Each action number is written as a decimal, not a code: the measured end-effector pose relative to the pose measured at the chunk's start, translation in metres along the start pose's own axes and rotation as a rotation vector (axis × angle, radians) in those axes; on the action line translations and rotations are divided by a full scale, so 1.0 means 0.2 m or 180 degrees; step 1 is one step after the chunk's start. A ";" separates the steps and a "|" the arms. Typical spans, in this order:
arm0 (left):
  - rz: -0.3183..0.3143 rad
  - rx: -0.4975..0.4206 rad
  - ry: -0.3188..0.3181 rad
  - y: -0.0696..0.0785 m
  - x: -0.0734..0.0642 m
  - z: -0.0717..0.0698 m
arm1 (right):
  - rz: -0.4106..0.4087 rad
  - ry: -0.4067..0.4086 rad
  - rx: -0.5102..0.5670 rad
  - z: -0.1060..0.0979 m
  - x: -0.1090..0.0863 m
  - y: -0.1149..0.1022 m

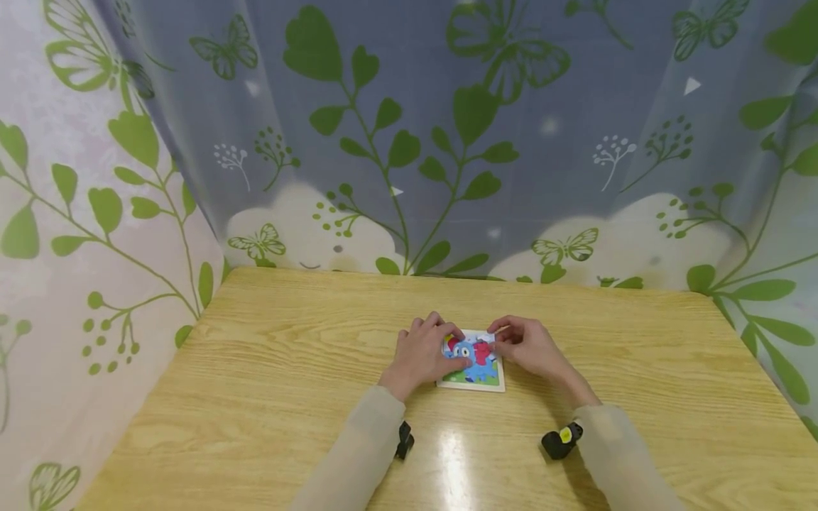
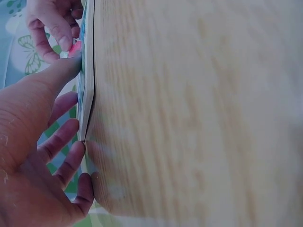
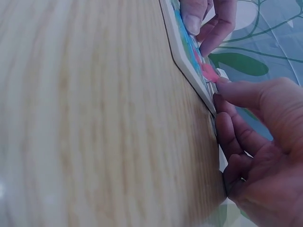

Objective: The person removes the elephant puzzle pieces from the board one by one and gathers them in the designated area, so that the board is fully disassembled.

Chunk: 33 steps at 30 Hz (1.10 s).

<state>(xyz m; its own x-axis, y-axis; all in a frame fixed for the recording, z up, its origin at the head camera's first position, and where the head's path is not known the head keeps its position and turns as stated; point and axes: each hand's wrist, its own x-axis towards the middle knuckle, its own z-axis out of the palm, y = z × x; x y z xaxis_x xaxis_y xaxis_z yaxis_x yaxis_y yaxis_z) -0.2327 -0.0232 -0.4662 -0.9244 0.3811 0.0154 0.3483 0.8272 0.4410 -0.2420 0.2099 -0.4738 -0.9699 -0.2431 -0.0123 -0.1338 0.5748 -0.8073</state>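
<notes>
A small square picture puzzle (image 1: 469, 385) with a pale border lies on the table; it shows a blue cartoon animal with red parts over green. My left hand (image 1: 420, 355) rests over its left side, thumb pressing on the picture and index finger near the top edge. The other left fingers (image 2: 71, 163) lie spread beside the board, lightly bent. At the upper right corner, my right hand (image 1: 527, 345) pinches a puzzle piece (image 3: 209, 73) with pink and white on it between thumb and index finger. That piece stands slightly raised from the board.
The wooden table (image 1: 287, 341) reaches back to a patterned curtain (image 1: 409, 142) with leaves and butterflies, which also hangs at both sides. Black wrist-worn devices (image 1: 561, 441) sit at both sleeves. Light glares off the table's front.
</notes>
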 end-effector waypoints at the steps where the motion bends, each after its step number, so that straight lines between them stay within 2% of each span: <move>1: 0.0001 0.0000 0.0002 0.00 0.00 0.00 | 0.0017 0.0001 0.0011 0.00 0.00 0.00; 17: -0.0105 -0.0003 -0.0063 0.01 0.00 0.00 | 0.0211 0.0058 0.0199 -0.02 0.00 0.03; 27: -0.0089 -0.0058 -0.0058 0.01 0.00 0.00 | 0.0219 0.0157 0.0222 -0.08 -0.04 0.05; 33: -0.0092 -0.0058 -0.0069 0.01 0.00 0.00 | 0.0239 0.0189 0.0356 -0.12 -0.05 0.07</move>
<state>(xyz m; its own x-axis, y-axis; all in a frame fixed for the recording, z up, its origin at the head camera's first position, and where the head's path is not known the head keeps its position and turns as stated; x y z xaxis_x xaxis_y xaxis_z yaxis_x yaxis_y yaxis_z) -0.2313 -0.0224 -0.4651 -0.9303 0.3663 -0.0171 0.3185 0.8303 0.4574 -0.2382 0.2390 -0.4708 -0.9871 -0.1542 -0.0431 -0.0400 0.4982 -0.8662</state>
